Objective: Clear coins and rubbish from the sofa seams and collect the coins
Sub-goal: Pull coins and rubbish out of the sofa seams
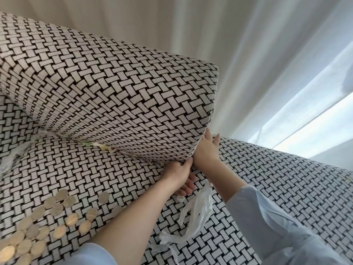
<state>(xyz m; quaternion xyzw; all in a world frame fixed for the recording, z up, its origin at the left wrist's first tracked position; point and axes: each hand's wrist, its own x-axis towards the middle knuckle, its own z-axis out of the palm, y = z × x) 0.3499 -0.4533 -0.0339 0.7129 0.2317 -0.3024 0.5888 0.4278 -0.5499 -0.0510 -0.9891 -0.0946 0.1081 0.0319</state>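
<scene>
1. View from the person's head, looking down at a sofa in a black-and-white woven pattern, with a pale curtain [248, 54] behind it.
2. A big back cushion [114, 88] is tilted up off the seat [95, 173], probably to open the seam beneath it.
3. The left hand [178, 175] grips the cushion's lower corner, thumb on top and fingers curled under. This looks like the lifting hold.
4. A thin white plastic bag [198, 211] trails from under those curled fingers across the seat. It seems caught in the same hand, likely kept close for the rubbish.
5. The right hand [207, 150] lies flat against the cushion's end, between cushion and armrest [286, 178]. Its thumb is spread and it holds nothing. Its fingertips slip behind the edge, out of sight. It appears to steady or push the cushion.
6. Rubbish [99, 145], crumpled pale scraps, sits wedged in the open seam, well left of both hands and not yet taken out.
7. The coins [71, 219], gold and silver, lie in a loose group on the seat at lower left, apart from the seam, seemingly set aside there.
</scene>
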